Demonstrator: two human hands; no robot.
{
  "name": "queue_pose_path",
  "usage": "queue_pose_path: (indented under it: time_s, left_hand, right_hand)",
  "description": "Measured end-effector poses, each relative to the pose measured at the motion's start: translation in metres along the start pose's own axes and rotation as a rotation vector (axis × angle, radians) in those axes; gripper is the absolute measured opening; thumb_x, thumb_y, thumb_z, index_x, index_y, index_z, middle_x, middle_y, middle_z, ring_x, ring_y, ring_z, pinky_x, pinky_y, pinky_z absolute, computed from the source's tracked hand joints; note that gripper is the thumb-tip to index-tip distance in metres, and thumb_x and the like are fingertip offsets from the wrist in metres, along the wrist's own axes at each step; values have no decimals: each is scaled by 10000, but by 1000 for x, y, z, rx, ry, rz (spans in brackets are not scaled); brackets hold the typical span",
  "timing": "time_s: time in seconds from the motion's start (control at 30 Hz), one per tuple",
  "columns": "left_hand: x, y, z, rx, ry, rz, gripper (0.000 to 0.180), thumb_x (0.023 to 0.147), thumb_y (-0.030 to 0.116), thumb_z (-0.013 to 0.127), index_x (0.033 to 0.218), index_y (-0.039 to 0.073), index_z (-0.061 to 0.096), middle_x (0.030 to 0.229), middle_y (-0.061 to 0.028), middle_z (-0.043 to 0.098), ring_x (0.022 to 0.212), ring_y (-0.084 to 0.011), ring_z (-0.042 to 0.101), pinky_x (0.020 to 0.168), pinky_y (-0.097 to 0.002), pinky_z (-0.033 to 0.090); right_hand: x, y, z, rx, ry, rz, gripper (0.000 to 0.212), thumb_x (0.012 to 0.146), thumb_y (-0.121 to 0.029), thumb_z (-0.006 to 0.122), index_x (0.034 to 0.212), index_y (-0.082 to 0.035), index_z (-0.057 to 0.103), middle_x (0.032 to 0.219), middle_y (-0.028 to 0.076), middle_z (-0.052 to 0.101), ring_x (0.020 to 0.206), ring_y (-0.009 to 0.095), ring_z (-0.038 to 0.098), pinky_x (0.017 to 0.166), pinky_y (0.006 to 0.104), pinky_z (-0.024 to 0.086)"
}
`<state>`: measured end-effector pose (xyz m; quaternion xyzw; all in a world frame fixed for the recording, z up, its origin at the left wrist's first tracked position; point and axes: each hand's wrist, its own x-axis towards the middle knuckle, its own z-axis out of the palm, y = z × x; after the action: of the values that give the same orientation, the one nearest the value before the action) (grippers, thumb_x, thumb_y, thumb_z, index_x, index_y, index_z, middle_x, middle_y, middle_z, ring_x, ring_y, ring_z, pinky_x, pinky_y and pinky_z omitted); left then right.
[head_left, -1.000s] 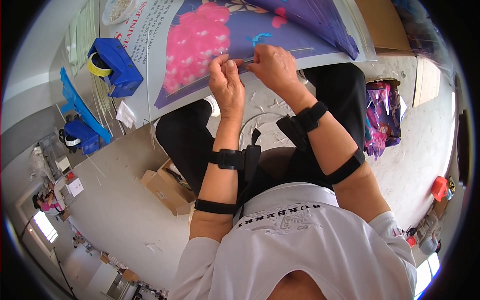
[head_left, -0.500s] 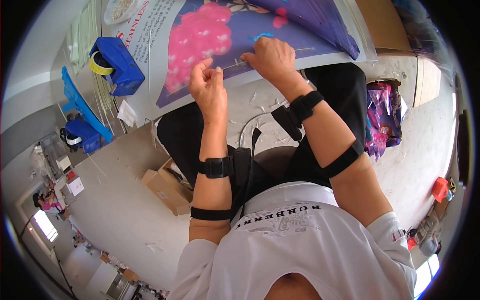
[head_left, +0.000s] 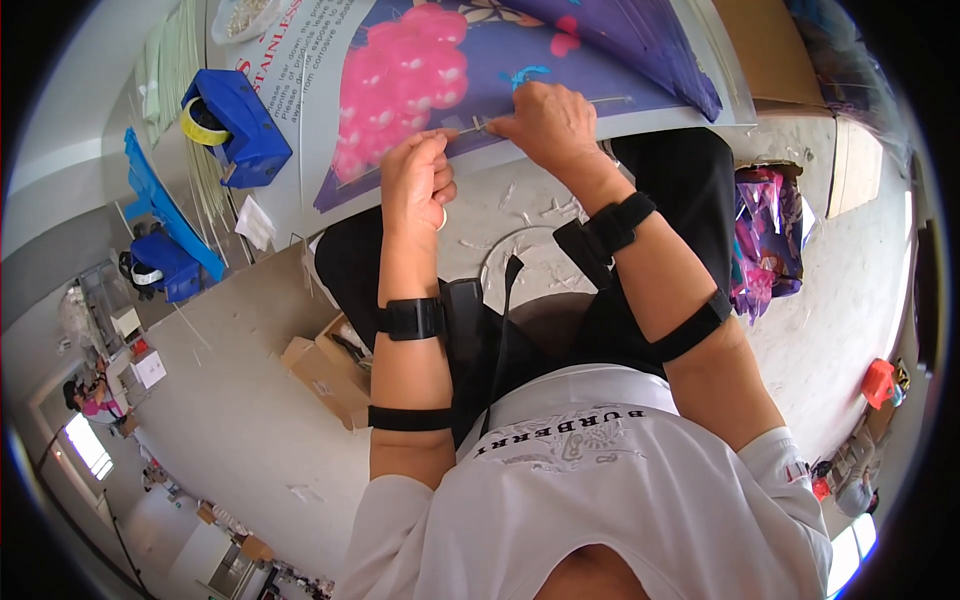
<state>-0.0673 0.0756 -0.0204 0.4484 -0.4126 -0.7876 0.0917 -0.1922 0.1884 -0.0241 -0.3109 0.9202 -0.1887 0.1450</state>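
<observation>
A thin, shiny purple sheet, printed with a pink cluster of balls, lies on the work surface in front of me. Along its near edge runs a thin pale rod, with a small cross-shaped fitting between my hands. Fingers curled, my left hand pinches the rod just left of that fitting. My right hand is closed as well, thumb and fingers gripping the rod on the fitting's right. A small light-blue piece lies on the sheet above my right hand.
To the left stands a blue tape dispenser beside a bundle of pale thin rods. A tub of small parts sits at the far left. Right of my knees is a box of shiny purple material; an open carton is on the floor.
My left hand has gone from loosely spread fingers to a pinch on the rod, close to my right hand. The right hand has shifted only slightly.
</observation>
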Motion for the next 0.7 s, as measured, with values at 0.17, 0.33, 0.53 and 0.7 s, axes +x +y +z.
queue_pose_path:
  time_s: [0.17, 0.33, 0.53, 0.7]
  left_hand:
    - [2, 2, 5, 77, 13, 11, 103, 802, 48, 574, 855, -37, 598, 552, 48, 367, 385, -40, 280, 349, -223, 181]
    - [4, -1, 9, 103, 126, 52, 56, 758, 0, 634, 800, -29, 611, 565, 40, 438, 389, -27, 298, 346, -220, 184]
    - [5, -3, 19, 113, 201, 62, 27, 739, -4, 649, 751, -11, 626, 534, 47, 430, 392, -36, 310, 352, -222, 195]
    - [7, -5, 22, 125, 226, 64, 23, 724, -9, 647, 742, -9, 634, 533, 42, 442, 398, -42, 322, 351, -226, 204]
  right_hand:
    - [1, 2, -1, 21, -12, -6, 318, 650, -356, 744, 746, -61, 677, 746, 150, 649, 741, 332, 636, 640, 408, 496]
    - [0, 2, 1, 32, -17, -3, 321, 654, -358, 740, 760, -62, 677, 754, 150, 649, 750, 334, 634, 650, 413, 494]
    - [-2, 5, 6, 43, 44, -35, 323, 680, -371, 699, 681, -53, 641, 681, 146, 630, 691, 339, 614, 617, 419, 482]
    - [-3, 3, 4, 44, 4, -8, 291, 673, -344, 720, 750, -67, 672, 738, 144, 646, 741, 336, 631, 651, 414, 489]
